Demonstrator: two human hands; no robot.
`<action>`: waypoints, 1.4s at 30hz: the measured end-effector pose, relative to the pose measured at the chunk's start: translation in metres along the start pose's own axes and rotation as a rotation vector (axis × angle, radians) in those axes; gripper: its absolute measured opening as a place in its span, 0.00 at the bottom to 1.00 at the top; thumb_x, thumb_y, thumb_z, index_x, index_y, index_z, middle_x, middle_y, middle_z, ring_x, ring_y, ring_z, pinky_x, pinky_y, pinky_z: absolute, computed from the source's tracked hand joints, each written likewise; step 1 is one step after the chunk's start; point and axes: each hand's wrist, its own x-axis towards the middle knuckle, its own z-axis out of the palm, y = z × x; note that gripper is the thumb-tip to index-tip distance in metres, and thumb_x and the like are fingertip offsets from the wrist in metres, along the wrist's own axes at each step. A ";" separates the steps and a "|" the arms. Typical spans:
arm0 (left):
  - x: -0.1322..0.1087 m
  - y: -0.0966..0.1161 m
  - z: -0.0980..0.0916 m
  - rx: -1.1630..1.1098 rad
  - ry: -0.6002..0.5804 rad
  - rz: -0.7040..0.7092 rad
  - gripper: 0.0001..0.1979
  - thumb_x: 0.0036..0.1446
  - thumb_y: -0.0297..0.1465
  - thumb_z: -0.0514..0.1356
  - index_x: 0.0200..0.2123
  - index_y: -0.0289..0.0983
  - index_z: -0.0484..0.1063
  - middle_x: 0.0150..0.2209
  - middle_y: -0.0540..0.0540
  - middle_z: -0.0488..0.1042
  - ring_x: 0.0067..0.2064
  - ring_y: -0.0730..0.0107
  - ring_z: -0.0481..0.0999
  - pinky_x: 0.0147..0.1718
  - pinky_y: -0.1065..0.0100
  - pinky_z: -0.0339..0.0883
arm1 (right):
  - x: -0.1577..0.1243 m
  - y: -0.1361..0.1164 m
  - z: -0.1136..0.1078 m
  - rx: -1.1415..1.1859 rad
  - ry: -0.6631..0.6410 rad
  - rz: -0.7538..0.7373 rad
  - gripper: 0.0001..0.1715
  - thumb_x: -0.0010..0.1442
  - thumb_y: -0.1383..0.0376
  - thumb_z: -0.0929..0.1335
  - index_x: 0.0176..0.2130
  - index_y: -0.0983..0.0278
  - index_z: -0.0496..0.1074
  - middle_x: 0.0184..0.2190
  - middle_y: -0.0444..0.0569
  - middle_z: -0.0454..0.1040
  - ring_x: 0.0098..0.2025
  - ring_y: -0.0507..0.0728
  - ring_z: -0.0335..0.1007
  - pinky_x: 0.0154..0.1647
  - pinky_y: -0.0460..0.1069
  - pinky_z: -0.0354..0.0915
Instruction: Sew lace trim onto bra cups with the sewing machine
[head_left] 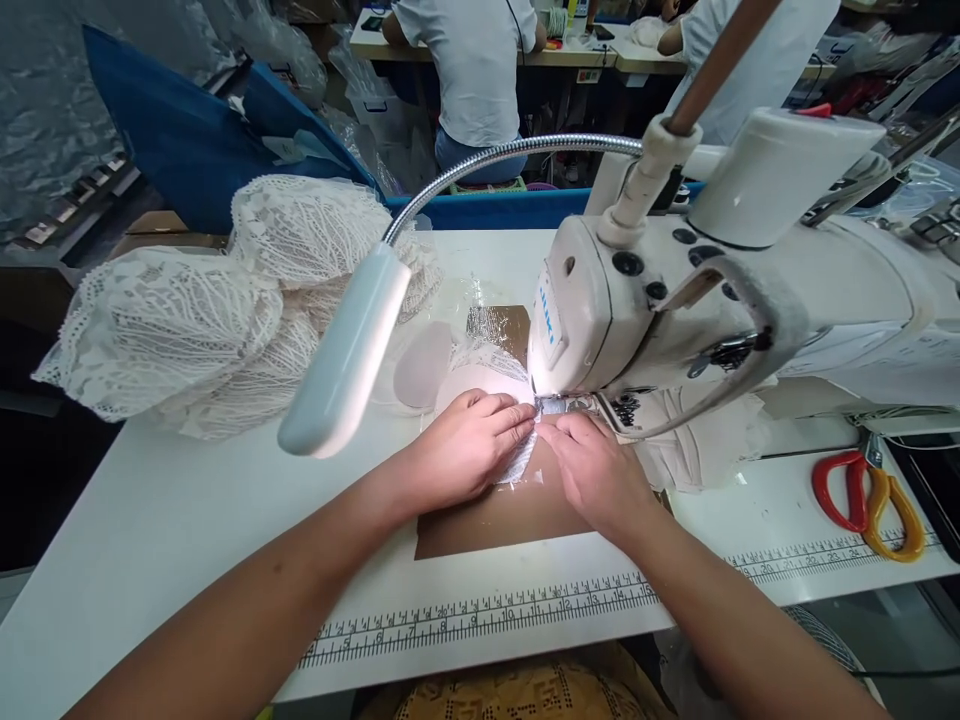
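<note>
A pale lace fabric piece (486,365), with a smooth pinkish part like a bra cup, lies at the needle area of the white sewing machine (592,310). My left hand (469,445) rests over it, fingers together and pressing on the cloth just left of the presser foot. Close by on the right, my right hand (596,470) has thumb and forefinger pinched at the cloth's edge. The fingertips of both hands nearly meet. Under them is a brown sheet (487,525) on the table. The needle itself is hidden behind the machine head.
A lamp (345,350) on a bendable metal neck hangs left of the machine. White lace pieces (180,320) are heaped at the left. Scissors (870,500) with red and yellow handles lie right, near a printed ruler (480,625). People in white shirts sit beyond.
</note>
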 end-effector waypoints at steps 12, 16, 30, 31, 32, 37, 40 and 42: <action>0.008 0.001 -0.005 0.008 -0.003 -0.128 0.25 0.63 0.40 0.52 0.57 0.30 0.67 0.56 0.36 0.69 0.52 0.48 0.67 0.45 0.53 0.60 | 0.002 -0.002 -0.002 0.018 -0.027 0.094 0.26 0.59 0.76 0.61 0.53 0.62 0.71 0.39 0.54 0.75 0.40 0.58 0.70 0.34 0.48 0.64; 0.009 -0.001 -0.003 0.036 -0.007 -0.148 0.27 0.63 0.41 0.52 0.58 0.29 0.66 0.55 0.34 0.70 0.52 0.47 0.66 0.43 0.54 0.59 | -0.004 0.002 0.001 0.076 0.013 0.091 0.26 0.58 0.76 0.60 0.53 0.61 0.71 0.39 0.52 0.76 0.39 0.57 0.71 0.34 0.48 0.64; 0.006 -0.002 0.000 0.050 0.017 -0.139 0.26 0.64 0.42 0.50 0.56 0.29 0.67 0.52 0.33 0.71 0.51 0.49 0.67 0.45 0.55 0.58 | -0.012 0.007 -0.003 0.134 0.111 -0.166 0.24 0.55 0.77 0.60 0.47 0.66 0.74 0.33 0.49 0.76 0.35 0.55 0.68 0.37 0.49 0.63; 0.007 -0.002 0.000 0.055 0.014 -0.139 0.26 0.64 0.42 0.51 0.56 0.29 0.67 0.52 0.33 0.71 0.51 0.49 0.67 0.45 0.56 0.58 | -0.012 0.007 -0.003 0.129 0.118 -0.160 0.24 0.56 0.77 0.60 0.47 0.65 0.74 0.33 0.49 0.75 0.34 0.55 0.67 0.37 0.49 0.63; 0.007 -0.002 0.000 0.058 0.010 -0.139 0.26 0.64 0.42 0.51 0.56 0.29 0.67 0.52 0.33 0.71 0.51 0.49 0.67 0.45 0.56 0.58 | -0.013 0.008 -0.003 0.123 0.124 -0.151 0.23 0.56 0.77 0.60 0.46 0.65 0.75 0.33 0.49 0.75 0.34 0.55 0.67 0.37 0.48 0.62; 0.007 -0.001 -0.001 0.054 0.010 -0.143 0.26 0.63 0.42 0.52 0.56 0.29 0.67 0.52 0.33 0.71 0.51 0.49 0.67 0.45 0.55 0.58 | -0.014 0.008 -0.002 0.104 0.058 -0.144 0.24 0.54 0.78 0.60 0.45 0.63 0.75 0.32 0.49 0.74 0.34 0.55 0.66 0.36 0.48 0.60; 0.006 -0.002 0.000 0.044 0.026 -0.139 0.25 0.63 0.42 0.52 0.56 0.29 0.67 0.53 0.33 0.70 0.52 0.48 0.67 0.45 0.54 0.59 | -0.014 0.008 -0.002 0.108 0.058 -0.142 0.24 0.53 0.78 0.61 0.44 0.62 0.75 0.32 0.49 0.74 0.34 0.54 0.66 0.35 0.47 0.59; 0.005 -0.001 0.000 0.037 0.043 -0.131 0.25 0.63 0.41 0.52 0.55 0.30 0.67 0.54 0.33 0.70 0.52 0.48 0.67 0.45 0.54 0.60 | -0.014 0.009 -0.001 0.116 0.088 -0.134 0.23 0.53 0.78 0.61 0.43 0.62 0.76 0.32 0.49 0.74 0.34 0.54 0.66 0.34 0.47 0.60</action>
